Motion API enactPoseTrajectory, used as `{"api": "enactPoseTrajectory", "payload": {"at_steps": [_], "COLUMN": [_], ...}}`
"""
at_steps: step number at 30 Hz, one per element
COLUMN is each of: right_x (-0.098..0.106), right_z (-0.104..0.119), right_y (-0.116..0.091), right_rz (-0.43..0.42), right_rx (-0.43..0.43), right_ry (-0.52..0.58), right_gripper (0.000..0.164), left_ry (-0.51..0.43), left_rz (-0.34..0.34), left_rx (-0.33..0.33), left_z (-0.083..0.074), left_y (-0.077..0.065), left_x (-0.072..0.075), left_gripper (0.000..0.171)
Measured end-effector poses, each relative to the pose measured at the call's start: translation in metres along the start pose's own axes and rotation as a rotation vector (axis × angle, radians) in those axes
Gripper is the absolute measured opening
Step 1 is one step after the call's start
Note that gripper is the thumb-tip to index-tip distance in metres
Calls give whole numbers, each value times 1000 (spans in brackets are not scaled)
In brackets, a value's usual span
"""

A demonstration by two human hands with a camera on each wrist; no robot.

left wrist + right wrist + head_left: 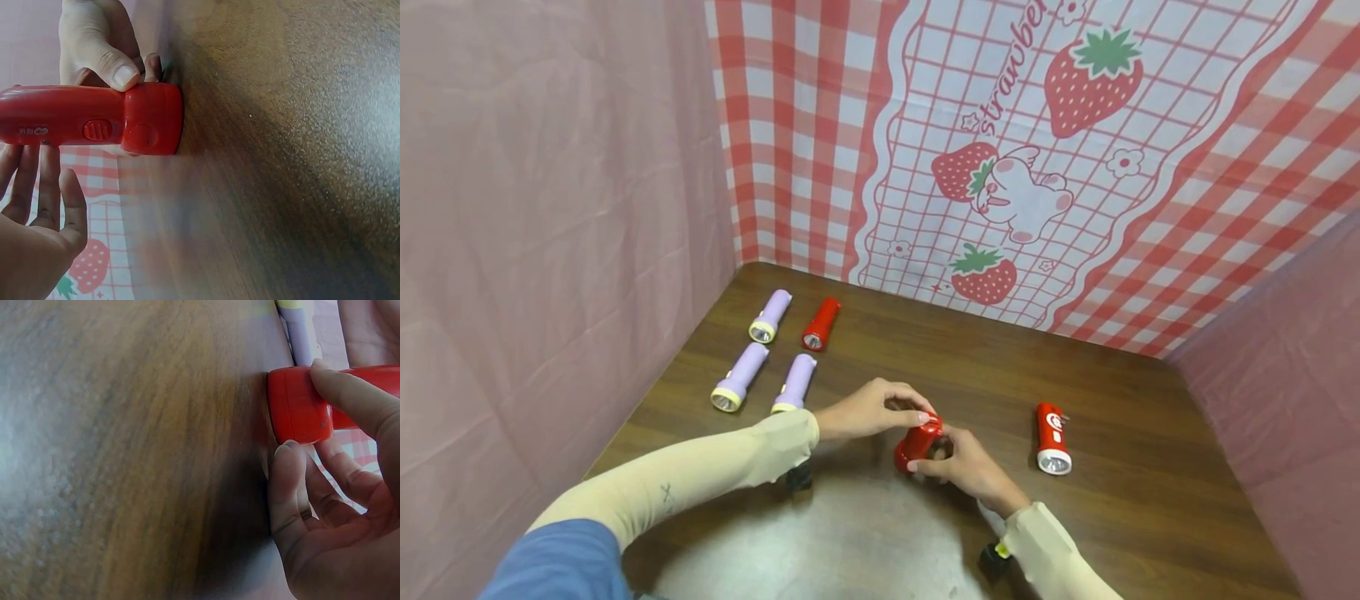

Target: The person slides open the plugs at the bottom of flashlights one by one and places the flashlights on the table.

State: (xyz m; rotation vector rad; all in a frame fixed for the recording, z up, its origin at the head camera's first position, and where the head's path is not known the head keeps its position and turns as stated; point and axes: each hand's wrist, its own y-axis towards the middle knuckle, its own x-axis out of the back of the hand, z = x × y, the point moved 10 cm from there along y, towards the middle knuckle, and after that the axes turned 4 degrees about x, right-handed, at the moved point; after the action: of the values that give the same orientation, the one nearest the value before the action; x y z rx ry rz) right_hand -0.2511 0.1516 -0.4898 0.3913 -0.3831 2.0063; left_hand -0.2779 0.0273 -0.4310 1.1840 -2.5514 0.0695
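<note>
A red flashlight [913, 447] stands upright on the table, its wide head down against the wood. At its top, the thumb and fingers of my left hand [871, 412] hold the tail end. My right hand [973, 468] grips lower, with thumb and fingers around the flashlight's head [299, 405]. A ribbed switch [98, 130] shows on the body in the left wrist view. Over the tail end the left hand's fingers overlap the body, and part of the head is hidden behind the right hand's fingers.
At the left lie three purple flashlights [745, 371] with cream heads and another red flashlight [822, 323]. A red flashlight with a white head [1052, 437] lies to the right. A strawberry-patterned cloth [985, 208] hangs behind the table, with pink curtains [565, 233] at the sides.
</note>
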Motion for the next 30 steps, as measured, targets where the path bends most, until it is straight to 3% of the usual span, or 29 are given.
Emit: {"api": "enactPoseTrajectory", "payload": {"at_steps": [11, 27, 30], "right_x": [-1, -1, -2], "right_z": [-2, -2, 10], "right_y": [2, 1, -3], "right_rz": [-12, -5, 0], "right_rx": [-1, -10, -9], "right_ry": [3, 17, 22], "right_gripper": [41, 41, 38], "left_ry": [-47, -39, -40], "left_rz": [1, -19, -16], "left_rx": [8, 4, 5], "left_z": [-2, -3, -3], "left_y": [0, 2, 3], "left_x": [2, 1, 0], "left_gripper": [21, 20, 20]}}
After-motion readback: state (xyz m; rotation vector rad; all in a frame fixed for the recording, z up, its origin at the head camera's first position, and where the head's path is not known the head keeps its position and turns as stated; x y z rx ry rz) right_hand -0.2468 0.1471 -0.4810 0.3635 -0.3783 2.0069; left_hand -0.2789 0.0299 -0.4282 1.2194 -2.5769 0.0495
